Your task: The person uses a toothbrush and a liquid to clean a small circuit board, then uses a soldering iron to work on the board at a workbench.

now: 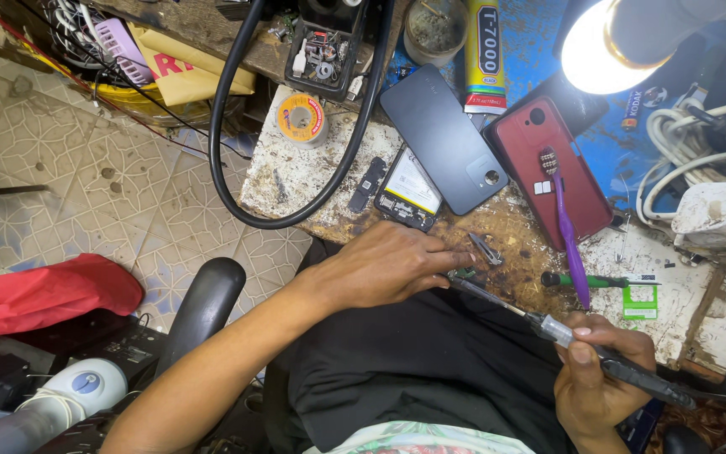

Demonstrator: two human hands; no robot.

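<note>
My left hand [384,265] rests at the front edge of the stained workbench [296,172], fingertips pinching a small green circuit part [466,272]. My right hand [594,374] grips a soldering iron [565,335] by its black handle, and the metal tip points left to that small part. Metal tweezers [486,249] lie just beyond the fingertips. An opened phone with its battery showing [411,195] lies behind my left hand, partly under a dark grey phone back cover [443,139].
A red phone back [548,164] carries a purple toothbrush [566,227]. A green screwdriver [602,281], a solder spool [301,118], a yellow glue tube [486,55], a thick black cable loop [228,160] and a bright lamp [611,42] surround them. White cables [674,151] lie at right.
</note>
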